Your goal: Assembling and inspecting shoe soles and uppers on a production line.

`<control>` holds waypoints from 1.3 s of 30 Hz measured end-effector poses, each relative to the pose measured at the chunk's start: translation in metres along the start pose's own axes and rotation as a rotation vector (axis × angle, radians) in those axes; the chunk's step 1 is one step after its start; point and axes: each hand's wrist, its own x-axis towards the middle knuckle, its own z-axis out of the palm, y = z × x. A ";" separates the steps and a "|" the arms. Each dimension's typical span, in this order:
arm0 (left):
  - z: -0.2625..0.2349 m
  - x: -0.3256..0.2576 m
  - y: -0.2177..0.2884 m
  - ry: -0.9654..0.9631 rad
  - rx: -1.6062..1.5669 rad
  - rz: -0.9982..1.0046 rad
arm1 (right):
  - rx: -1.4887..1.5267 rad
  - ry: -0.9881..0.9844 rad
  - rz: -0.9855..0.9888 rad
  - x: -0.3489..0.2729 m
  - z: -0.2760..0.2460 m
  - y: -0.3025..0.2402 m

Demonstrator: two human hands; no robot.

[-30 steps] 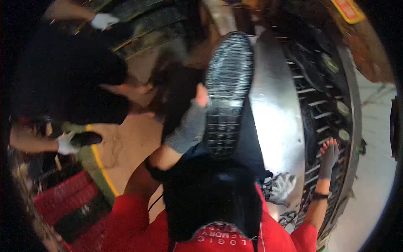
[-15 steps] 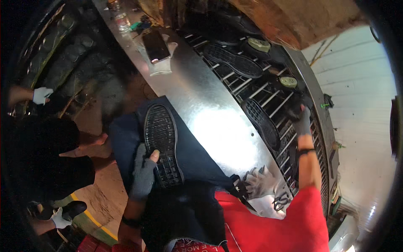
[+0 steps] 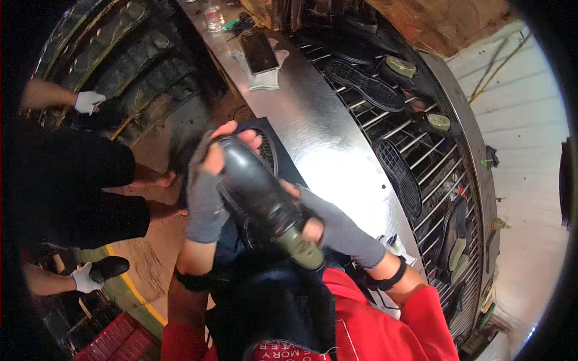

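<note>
The step in hand looks like a two-handed turn or settling of a black shoe (image 3: pixel 253 174) on a pale green last (image 3: pixel 301 248), held above the lap just off the table's (image 3: pixel 301 111) left edge. The left hand (image 3: pixel 208 180) curls round the toe, fingers across its far side. The right hand (image 3: pixel 331 222) grips the heel end, thumb against the last and fingers along the side. Under the shoe, a black sole (image 3: pixel 268 150) lies on dark blue cloth (image 3: pixel 288 161), partly hidden by shoe and fingers.

From this hold, any next move seems to call for keeping both ends supported and getting a clearer sight of the sole; whether shoe and sole touch, I cannot tell.

Toward the table's far end, a phone (image 3: pixel 259 53) rests on a pale glove (image 3: pixel 265 79), with a clear bottle (image 3: pixel 214 19) beyond. Along the right edge runs a barred rack (image 3: pixel 448 81) carrying loose soles (image 3: pixel 397 177) and other lasted shoes (image 3: pixel 436 123). The right forearm (image 3: pixel 397 280) crosses the near end and partly covers a whitish bundle (image 3: pixel 394 245). To the left, well apart, a co-worker's gloved hand (image 3: pixel 84 278) holds a dark shoe (image 3: pixel 109 268) near a red crate (image 3: pixel 114 340).
</note>
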 end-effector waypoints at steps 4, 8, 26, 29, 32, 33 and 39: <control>-0.034 -0.011 0.009 -0.235 -0.142 0.166 | 0.619 -0.084 0.430 0.021 0.022 -0.007; -0.059 0.041 -0.024 -0.102 0.407 0.188 | 0.595 0.000 0.505 0.013 0.018 -0.017; -0.088 -0.005 0.040 -0.281 -0.112 0.059 | 0.778 0.005 0.466 0.046 0.060 0.052; -0.084 -0.010 0.041 -0.341 -0.107 -0.008 | 0.869 0.087 0.539 0.043 0.061 0.051; -0.076 -0.010 0.044 -0.340 -0.168 -0.079 | 0.712 -0.061 0.438 0.043 0.056 0.045; -0.074 -0.009 0.044 -0.332 -0.163 -0.069 | 0.618 -0.026 0.467 0.044 0.055 0.043; -0.075 -0.009 0.045 -0.359 -0.051 -0.029 | 0.487 -0.031 0.408 0.056 0.060 0.037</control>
